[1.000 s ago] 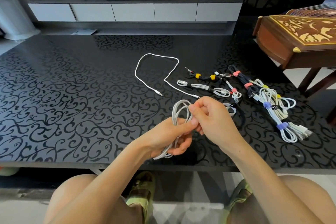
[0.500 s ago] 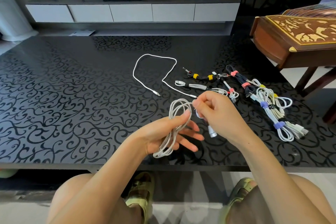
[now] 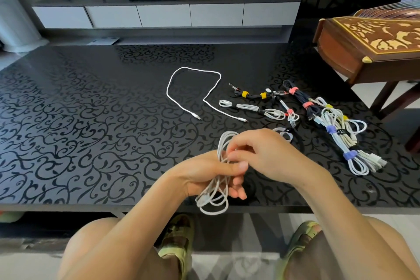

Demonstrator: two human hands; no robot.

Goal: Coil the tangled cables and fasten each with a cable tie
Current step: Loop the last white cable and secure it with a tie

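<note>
A coiled white cable [image 3: 216, 198] hangs in my left hand [image 3: 204, 173], which grips the middle of the coil above the table's near edge. My right hand [image 3: 266, 154] pinches the same coil just above my left thumb. A loose white cable [image 3: 193, 70] lies uncoiled on the black table [image 3: 91, 120] further back. To the right lie several coiled cables fastened with ties: a black one with yellow ties [image 3: 252, 95], a white one with black ties [image 3: 252, 109], a dark one with pink ties [image 3: 300, 98] and a white bundle with purple ties [image 3: 341, 138].
A white loop, perhaps a tie [image 3: 284, 134], lies just behind my right hand. A carved wooden instrument [image 3: 368, 45] stands at the right beyond the table. A TV cabinet [image 3: 163, 16] runs along the back wall. My knees and sandals show below the table's edge.
My left hand closed from spread fingers onto the coil. My right hand moved down and left onto the coil; the cable plug it showed half a second ago is out of sight.
</note>
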